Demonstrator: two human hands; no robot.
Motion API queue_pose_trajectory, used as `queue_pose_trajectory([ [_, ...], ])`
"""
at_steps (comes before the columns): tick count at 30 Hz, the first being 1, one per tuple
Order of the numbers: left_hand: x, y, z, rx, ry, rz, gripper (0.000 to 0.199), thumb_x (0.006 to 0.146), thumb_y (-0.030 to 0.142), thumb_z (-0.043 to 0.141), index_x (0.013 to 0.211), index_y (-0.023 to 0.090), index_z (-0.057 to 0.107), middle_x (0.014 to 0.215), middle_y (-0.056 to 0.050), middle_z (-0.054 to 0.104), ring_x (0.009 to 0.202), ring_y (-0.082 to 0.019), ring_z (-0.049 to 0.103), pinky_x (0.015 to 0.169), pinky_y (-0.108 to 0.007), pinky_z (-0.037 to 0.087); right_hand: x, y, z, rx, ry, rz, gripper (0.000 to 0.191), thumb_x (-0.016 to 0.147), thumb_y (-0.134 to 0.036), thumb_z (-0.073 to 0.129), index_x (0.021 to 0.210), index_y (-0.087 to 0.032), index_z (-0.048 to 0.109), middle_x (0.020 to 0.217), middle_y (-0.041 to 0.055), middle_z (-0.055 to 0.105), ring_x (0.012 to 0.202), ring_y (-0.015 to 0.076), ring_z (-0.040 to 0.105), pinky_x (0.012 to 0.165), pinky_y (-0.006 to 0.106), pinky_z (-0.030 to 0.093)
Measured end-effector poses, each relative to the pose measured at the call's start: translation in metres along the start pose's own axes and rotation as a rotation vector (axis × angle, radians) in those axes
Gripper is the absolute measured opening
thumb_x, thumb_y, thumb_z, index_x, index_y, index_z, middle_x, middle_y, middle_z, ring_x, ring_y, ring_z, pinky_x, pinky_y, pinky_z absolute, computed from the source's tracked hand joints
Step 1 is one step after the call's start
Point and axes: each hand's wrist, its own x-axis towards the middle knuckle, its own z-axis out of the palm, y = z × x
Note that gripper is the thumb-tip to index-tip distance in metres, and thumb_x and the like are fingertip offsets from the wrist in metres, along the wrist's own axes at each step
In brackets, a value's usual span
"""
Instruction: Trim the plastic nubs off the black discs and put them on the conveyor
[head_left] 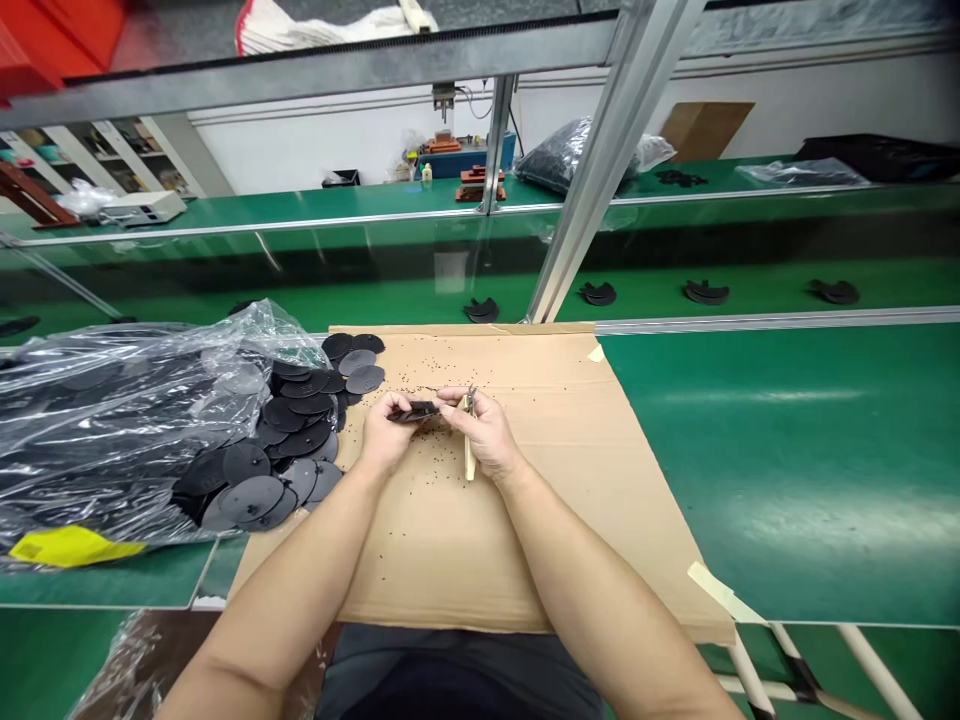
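Forearms (300,565) converge over cardboard (592,440); left hand (384,436) pinching black part (411,412), long axis crosswise, just left of right hand (489,436), closed round tool (470,458), pale handle nearside.

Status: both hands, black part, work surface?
Left hand: grip on black part. Right hand: pale-handled tool, fingertips close by the part. Black specks scattered over cardboard sheet.

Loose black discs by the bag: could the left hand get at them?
Probably yes: the loose black discs lie uncovered close to the left hand, though it holds a dark piece.
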Motion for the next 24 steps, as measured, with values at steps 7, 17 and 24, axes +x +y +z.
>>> queue_pose_trajectory([
  [7,-0.008,0.002,-0.001,0.467,0.003,0.394,0.016,0.064,0.01,0.063,0.072,0.02,0.053,0.086,-0.004,0.066,0.084,-0.019,0.062,0.08,-0.035,0.05,0.003,0.006,0.0,-0.069,0.131,0.037,0.033,0.053,-0.03,0.084,0.077,-0.018,0.065,0.067,-0.0021,0.063,0.063,0.0122,0.056,0.067,0.028,0.049],
  [17,-0.01,0.01,0.001,0.505,0.049,0.509,0.016,0.063,0.009,0.063,0.072,0.02,0.056,0.087,-0.005,0.065,0.088,-0.021,0.063,0.084,-0.039,0.05,0.001,0.004,0.002,-0.171,0.133,-0.032,0.026,0.057,-0.031,0.08,0.074,-0.02,0.063,0.066,-0.0021,0.06,0.061,0.0121,0.052,0.062,0.027,0.047],
  [24,-0.002,0.0,0.002,0.364,0.16,0.254,0.017,0.068,0.025,0.07,0.082,0.019,0.062,0.087,-0.005,0.067,0.08,-0.019,0.064,0.078,-0.035,0.051,0.01,0.009,-0.008,-0.058,0.246,-0.108,0.028,0.067,-0.041,0.073,0.082,-0.019,0.063,0.067,-0.0029,0.055,0.062,0.0111,0.049,0.062,0.026,0.043],
])
